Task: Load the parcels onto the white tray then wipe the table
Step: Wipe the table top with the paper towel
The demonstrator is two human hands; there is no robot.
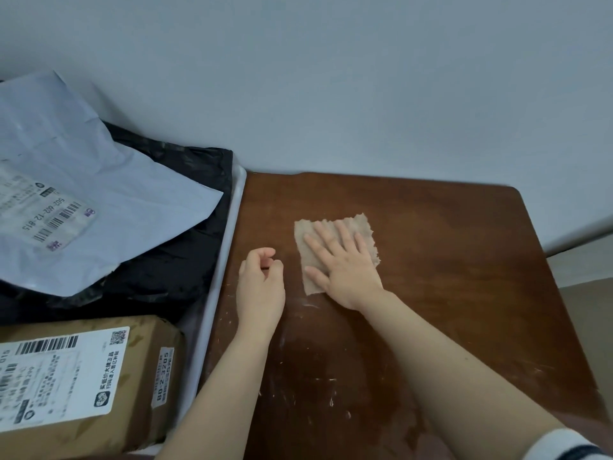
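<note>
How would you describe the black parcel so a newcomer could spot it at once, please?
Left of the brown table sits the white tray. The black parcel lies at its far end, partly under the pale blue mailer and beyond the cardboard box. It alone is dark, crinkled plastic with no label showing.

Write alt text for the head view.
The right hand presses a brown cloth flat on the wooden table; the left hand lies loosely curled beside it. At left, a white tray holds a grey mailer, a black bag and a box.
</note>
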